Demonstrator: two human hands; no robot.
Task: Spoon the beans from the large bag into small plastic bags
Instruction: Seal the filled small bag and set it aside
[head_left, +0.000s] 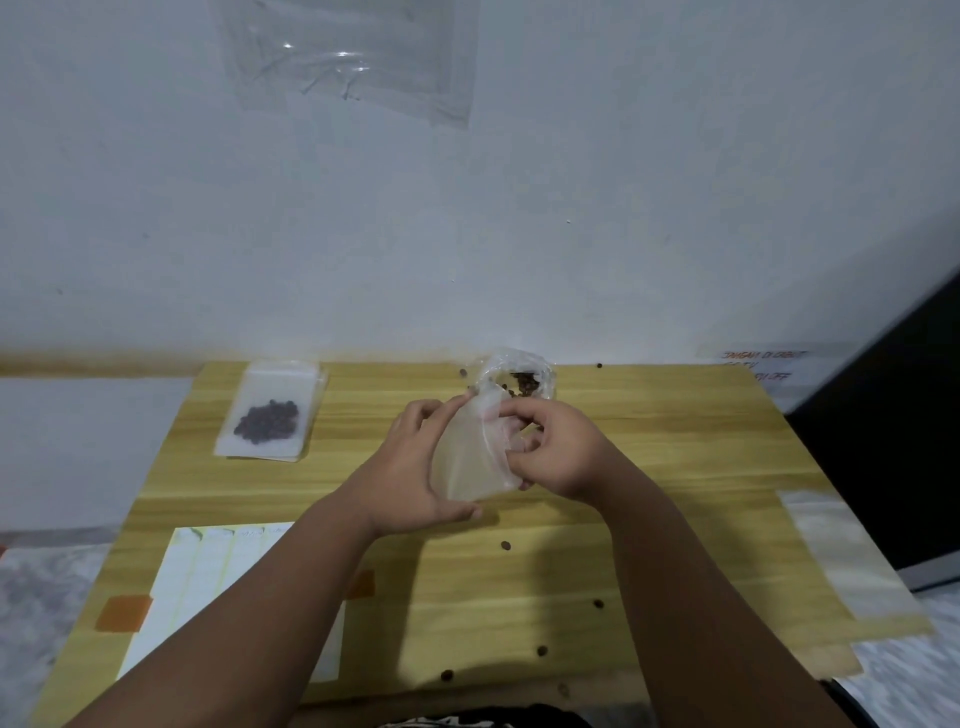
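The wooden table (675, 467) fills most of what I see, and I place everything by it. On the table's near-left part lies a white sheet of paper (208, 597), held down with orange tape (124, 613). Along the table's right edge lies a flat patch of clear plastic (841, 551); I cannot tell whether it is one bag or a stack. Over the table's middle, my left hand (410, 467) and my right hand (561, 447) both grip one empty small bag (470, 457). The left holds its side and lower corner with fingers curled. The right pinches its upper edge. At the table's far-left part a filled small bag (270, 415) lies flat with a dark clump of beans inside. At the middle of the table's far edge, just beyond my hands, stands the large bag (519, 379), its mouth open and brown beans showing in it. Loose beans (505, 545) lie scattered on the table's near half and by its far edge.
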